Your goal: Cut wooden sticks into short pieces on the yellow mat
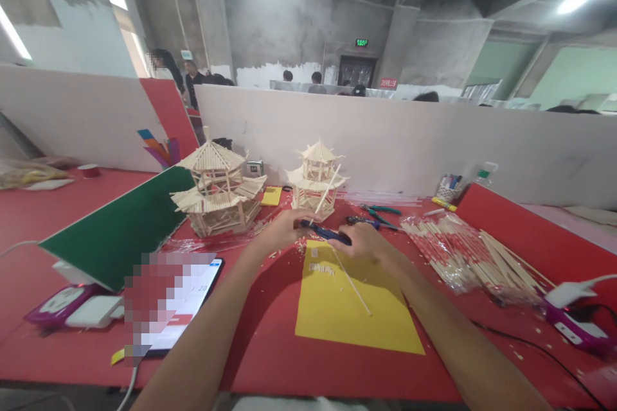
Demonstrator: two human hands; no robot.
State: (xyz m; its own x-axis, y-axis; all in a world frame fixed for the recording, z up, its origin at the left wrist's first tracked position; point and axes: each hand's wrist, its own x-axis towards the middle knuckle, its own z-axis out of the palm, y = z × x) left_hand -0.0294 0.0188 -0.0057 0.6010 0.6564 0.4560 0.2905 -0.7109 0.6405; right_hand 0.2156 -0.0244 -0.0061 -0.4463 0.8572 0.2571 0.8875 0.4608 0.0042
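My left hand (288, 228) has its fingers closed around a thin pale wooden stick (330, 190), which slants up and to the right. My right hand (362, 241) grips dark blue pliers (328, 232), whose head reaches left to the stick by my left fingertips. Whether the jaws are closed on the stick, I cannot tell. Below the hands lies a yellow sheet (354, 327) bearing short cut stick pieces (322, 268) and another long thin stick (354, 286). Behind stand two pagoda models of sticks, a larger one (212, 189) at left and a smaller one (315, 176) in the middle.
Bagged wooden sticks (457, 250) lie at right, near green-handled pliers (383, 210). A lit phone (193, 302) and a purple power strip (60, 305) are at left. Green (125, 225) and red (535, 225) dividers flank the red table. Several people are beyond the white partition (385, 141).
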